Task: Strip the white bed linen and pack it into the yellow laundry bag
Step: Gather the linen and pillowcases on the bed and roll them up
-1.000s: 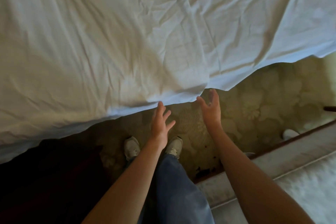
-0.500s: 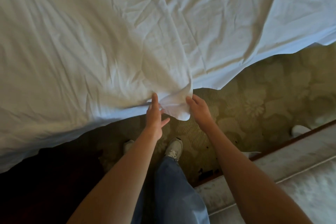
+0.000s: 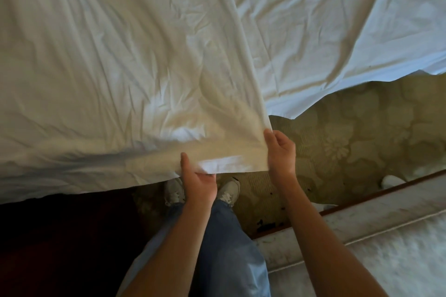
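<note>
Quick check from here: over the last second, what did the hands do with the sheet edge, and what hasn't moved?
Both hands went from open and reaching to holding. The left hand now pinches the hem of the white sheet, thumb on top, and the right hand grips its corner; together they have drawn the edge up and toward the person, forming a fold. The patterned carpet and the sneakers stayed as they were. No yellow bag in view.
</note>
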